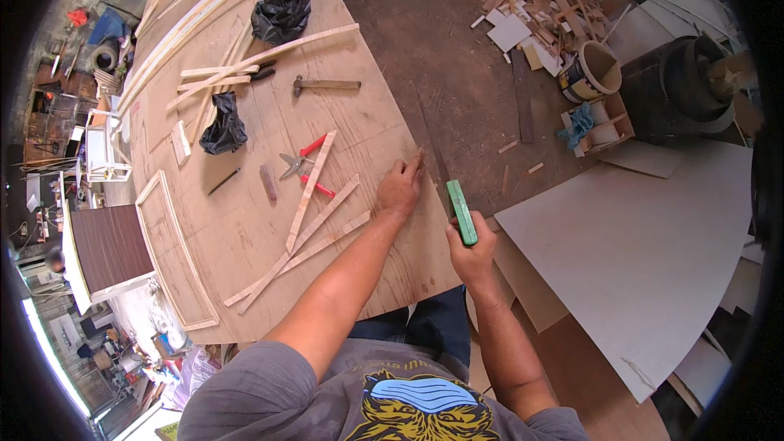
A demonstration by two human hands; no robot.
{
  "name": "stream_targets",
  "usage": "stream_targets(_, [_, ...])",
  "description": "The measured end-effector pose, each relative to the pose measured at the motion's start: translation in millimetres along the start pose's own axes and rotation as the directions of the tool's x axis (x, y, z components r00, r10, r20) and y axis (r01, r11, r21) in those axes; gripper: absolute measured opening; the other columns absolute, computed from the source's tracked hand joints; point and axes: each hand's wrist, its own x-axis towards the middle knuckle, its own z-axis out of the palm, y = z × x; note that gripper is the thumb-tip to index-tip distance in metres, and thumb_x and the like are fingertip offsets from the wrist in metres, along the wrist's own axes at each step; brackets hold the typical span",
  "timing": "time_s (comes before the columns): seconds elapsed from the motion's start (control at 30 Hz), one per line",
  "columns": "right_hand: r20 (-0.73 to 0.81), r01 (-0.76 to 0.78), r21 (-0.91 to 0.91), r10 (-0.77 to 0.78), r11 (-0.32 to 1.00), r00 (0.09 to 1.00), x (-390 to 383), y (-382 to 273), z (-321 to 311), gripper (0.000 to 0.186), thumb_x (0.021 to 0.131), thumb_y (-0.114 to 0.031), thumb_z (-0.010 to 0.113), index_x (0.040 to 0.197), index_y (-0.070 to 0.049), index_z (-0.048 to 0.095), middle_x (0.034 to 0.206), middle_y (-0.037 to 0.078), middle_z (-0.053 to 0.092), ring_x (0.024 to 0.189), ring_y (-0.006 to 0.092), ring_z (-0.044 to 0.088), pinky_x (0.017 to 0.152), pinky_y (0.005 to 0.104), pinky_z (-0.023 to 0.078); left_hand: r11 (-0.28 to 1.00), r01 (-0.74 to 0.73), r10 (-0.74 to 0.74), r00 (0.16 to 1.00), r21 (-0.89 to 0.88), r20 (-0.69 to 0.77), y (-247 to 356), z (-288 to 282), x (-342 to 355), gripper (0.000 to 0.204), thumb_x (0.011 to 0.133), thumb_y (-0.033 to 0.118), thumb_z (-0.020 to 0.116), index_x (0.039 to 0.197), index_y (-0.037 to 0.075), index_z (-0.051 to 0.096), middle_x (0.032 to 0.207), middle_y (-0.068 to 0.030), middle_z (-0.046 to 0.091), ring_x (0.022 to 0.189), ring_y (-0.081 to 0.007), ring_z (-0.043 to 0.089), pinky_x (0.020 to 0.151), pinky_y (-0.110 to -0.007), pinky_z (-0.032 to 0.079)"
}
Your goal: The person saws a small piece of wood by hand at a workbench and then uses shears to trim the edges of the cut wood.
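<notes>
Right hand (471, 255) fingers closed round green block (461, 211); left hand (400, 188) flat on plywood (245, 220)

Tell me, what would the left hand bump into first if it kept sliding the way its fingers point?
Probably nothing on the table: the left hand points past the plywood table's edge, toward bare floor.

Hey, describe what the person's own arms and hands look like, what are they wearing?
Both forearms are bare, and the left hand and right hand wear no gloves. No watch or ring shows. Short grey T-shirt sleeves cover the upper arms; the shirt's front has a yellow and blue print.
</notes>
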Motion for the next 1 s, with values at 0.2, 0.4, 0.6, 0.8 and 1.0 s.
stream_targets(0.2, [0.035,0.025,-0.017,-0.024,1.000,0.999,2.2,8.8,2.6,0.012,0.086,-0.004,0.072,0.094,-0.002,0.064,0.075,0.016,0.067,0.069,0.0200,0.072,0.062,0.0328,0.052,0.995,0.002,0.017,0.981,0.096,-0.192,-3.4,9.3,0.8,0.034,0.090,0.026,0.067,0.124,0.020,0.069,0.095,-0.0046,0.062,0.087,-0.0295,0.063,0.073,-0.045,0.053])
stream_targets(0.4, [0.055,0.029,-0.035,-0.027,0.999,0.998,4.7,7.5,5.6,0.011,0.086,-0.004,0.072,0.091,-0.001,0.063,0.074,0.016,0.067,0.067,0.0233,0.072,0.062,0.0332,0.052,0.981,-0.041,0.080,0.976,0.190,-0.201,-9.1,18.6,6.8,0.026,0.086,0.024,0.067,0.111,0.020,0.073,0.092,-0.0021,0.063,0.089,-0.0254,0.060,0.074,-0.041,0.048])
stream_targets(0.6, [0.051,-0.004,-0.008,0.004,1.000,0.999,4.9,9.3,7.0,0.009,0.087,-0.001,0.070,0.090,0.001,0.062,0.071,0.007,0.060,0.068,0.0096,0.058,0.062,0.0291,0.047,0.986,-0.020,0.050,0.982,0.163,-0.182,-3.4,14.4,5.0,0.027,0.084,0.019,0.065,0.111,0.019,0.072,0.095,-0.0036,0.064,0.092,-0.0284,0.060,0.076,-0.043,0.048])
stream_targets(0.8, [0.078,0.003,-0.030,-0.001,1.000,0.997,4.7,8.7,3.9,0.012,0.086,-0.004,0.072,0.091,0.000,0.061,0.073,0.016,0.066,0.067,0.0214,0.071,0.062,0.0335,0.052,0.990,-0.001,0.018,0.992,0.141,-0.121,-3.4,10.3,4.6,0.028,0.085,0.016,0.061,0.110,0.017,0.072,0.103,-0.0063,0.065,0.098,-0.0310,0.060,0.080,-0.046,0.050])
stream_targets(1.0, [0.083,-0.004,-0.083,0.011,0.997,0.996,1.7,10.6,4.1,0.012,0.087,-0.004,0.071,0.090,-0.001,0.060,0.071,0.015,0.065,0.067,0.0226,0.072,0.060,0.0334,0.051,0.988,0.007,0.018,0.988,0.157,-0.157,0.4,11.0,4.3,0.026,0.084,0.018,0.060,0.107,0.019,0.073,0.098,-0.0042,0.063,0.096,-0.0289,0.060,0.076,-0.044,0.049])
